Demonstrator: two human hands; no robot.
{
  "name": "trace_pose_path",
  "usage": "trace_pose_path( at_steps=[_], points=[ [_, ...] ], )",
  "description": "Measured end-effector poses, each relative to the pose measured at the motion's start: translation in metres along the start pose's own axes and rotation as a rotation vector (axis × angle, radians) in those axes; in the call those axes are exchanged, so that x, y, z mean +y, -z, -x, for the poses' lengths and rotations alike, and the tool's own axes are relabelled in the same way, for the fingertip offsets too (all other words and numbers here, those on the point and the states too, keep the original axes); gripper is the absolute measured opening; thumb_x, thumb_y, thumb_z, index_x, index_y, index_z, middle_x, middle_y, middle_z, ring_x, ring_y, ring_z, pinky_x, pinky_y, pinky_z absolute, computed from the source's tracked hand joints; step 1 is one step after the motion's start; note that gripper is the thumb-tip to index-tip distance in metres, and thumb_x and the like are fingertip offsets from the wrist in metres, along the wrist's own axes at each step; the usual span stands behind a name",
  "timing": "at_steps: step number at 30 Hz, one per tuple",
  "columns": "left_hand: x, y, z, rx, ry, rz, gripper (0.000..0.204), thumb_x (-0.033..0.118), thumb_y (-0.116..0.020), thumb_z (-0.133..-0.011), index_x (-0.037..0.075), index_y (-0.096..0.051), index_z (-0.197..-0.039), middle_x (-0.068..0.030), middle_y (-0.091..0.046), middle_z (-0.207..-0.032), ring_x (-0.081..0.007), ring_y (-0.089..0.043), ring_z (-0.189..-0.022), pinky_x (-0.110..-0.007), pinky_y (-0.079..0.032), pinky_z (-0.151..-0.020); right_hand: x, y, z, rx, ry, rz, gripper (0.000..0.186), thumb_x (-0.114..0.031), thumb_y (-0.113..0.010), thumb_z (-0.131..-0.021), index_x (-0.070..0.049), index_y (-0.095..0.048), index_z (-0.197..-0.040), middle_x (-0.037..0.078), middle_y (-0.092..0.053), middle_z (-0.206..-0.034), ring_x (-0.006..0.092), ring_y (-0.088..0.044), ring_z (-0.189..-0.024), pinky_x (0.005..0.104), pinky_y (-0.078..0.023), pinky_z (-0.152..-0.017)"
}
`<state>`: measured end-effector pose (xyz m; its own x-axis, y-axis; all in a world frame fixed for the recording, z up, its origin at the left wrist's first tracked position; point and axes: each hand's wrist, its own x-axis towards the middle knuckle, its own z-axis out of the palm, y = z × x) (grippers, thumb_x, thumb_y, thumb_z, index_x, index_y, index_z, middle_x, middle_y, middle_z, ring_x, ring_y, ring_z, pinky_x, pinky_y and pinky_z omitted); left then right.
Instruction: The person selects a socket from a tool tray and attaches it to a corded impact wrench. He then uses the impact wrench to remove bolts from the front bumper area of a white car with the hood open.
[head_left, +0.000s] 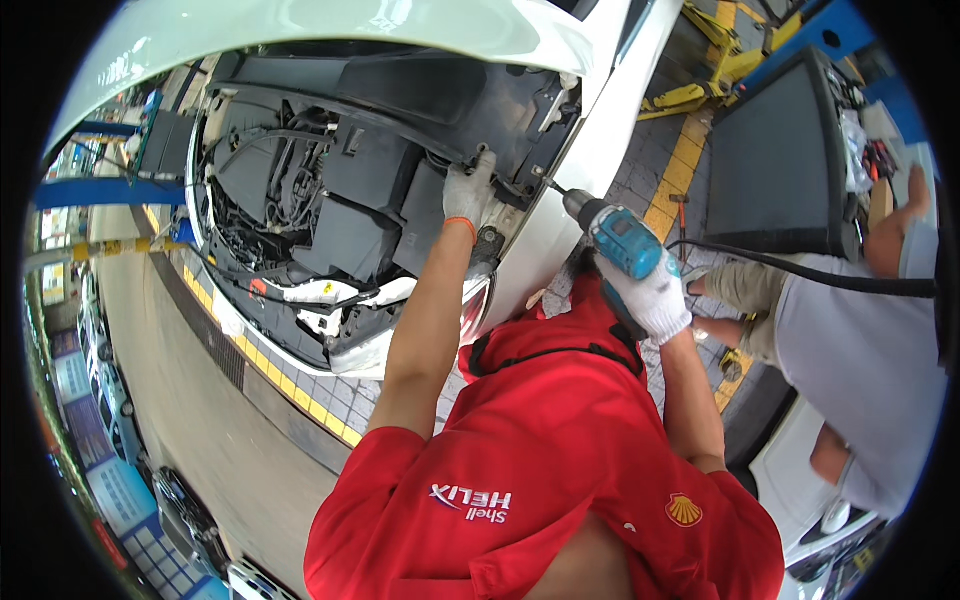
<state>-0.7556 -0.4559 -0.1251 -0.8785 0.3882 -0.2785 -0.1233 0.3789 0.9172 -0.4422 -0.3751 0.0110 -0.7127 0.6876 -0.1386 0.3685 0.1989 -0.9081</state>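
My left hand (468,190), in a white glove with an orange cuff, presses on a black part at the edge of the open engine bay (330,190) of a white car (590,150). My right hand (655,297), also gloved, grips a blue and black power driver (618,238). Its bit (552,186) points at the black trim just right of my left hand, and the tip seems to touch it. Both of my arms reach forward over my red shirt.
Another person (860,340) in a grey shirt and tan shorts is close on the right. A black hose (800,272) runs across them. A big black panel (775,160) stands behind, with yellow lift arms (700,90) on the paved floor. The raised white bonnet (330,30) hangs overhead.
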Motion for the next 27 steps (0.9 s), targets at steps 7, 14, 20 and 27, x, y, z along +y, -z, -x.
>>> trace_pose_path(
  at_steps=[7,14,20,27],
  points=[
    [-0.007,0.004,0.009,0.046,0.029,-0.321,0.089,0.045,-0.086,-0.086,-0.016,-0.053,-0.142,-0.0348,-0.072,-0.131,-0.0431,-0.070,-0.128,-0.045,-0.055,-0.108,0.014,0.006,-0.075,-0.125,0.160,0.080,0.040,-0.022,-0.080,-0.094,-0.004,-0.074,-0.129,0.017,-0.080,-0.114,0.0293,-0.078,-0.103,0.0397,-0.060,-0.094],
    [-0.004,-0.008,0.017,0.076,0.064,-0.623,0.079,0.049,-0.068,-0.096,-0.010,-0.044,-0.143,-0.0331,-0.076,-0.117,-0.0460,-0.074,-0.115,-0.049,-0.058,-0.100,0.026,-0.008,-0.137,-0.251,0.150,0.153,0.035,-0.026,-0.079,-0.093,-0.004,-0.077,-0.119,0.021,-0.080,-0.105,0.0360,-0.079,-0.102,0.0424,-0.059,-0.088],
    [0.022,-0.028,0.046,0.288,0.191,-0.662,0.085,0.062,-0.066,-0.098,-0.002,-0.046,-0.150,-0.0268,-0.074,-0.127,-0.0422,-0.076,-0.113,-0.051,-0.060,-0.098,0.042,-0.016,-0.168,-0.405,0.061,0.233,0.046,-0.030,-0.082,-0.091,-0.003,-0.074,-0.127,0.022,-0.080,-0.114,0.0404,-0.076,-0.109,0.0445,-0.059,-0.095],
    [0.005,-0.032,0.047,0.468,0.088,-0.542,0.089,0.059,-0.077,-0.092,0.007,-0.047,-0.158,-0.0217,-0.070,-0.139,-0.0394,-0.074,-0.119,-0.051,-0.060,-0.097,0.049,-0.026,-0.177,-0.413,0.087,0.078,0.041,-0.027,-0.083,-0.090,-0.002,-0.076,-0.122,0.018,-0.081,-0.113,0.0340,-0.076,-0.107,0.0416,-0.058,-0.094]
  ],
)
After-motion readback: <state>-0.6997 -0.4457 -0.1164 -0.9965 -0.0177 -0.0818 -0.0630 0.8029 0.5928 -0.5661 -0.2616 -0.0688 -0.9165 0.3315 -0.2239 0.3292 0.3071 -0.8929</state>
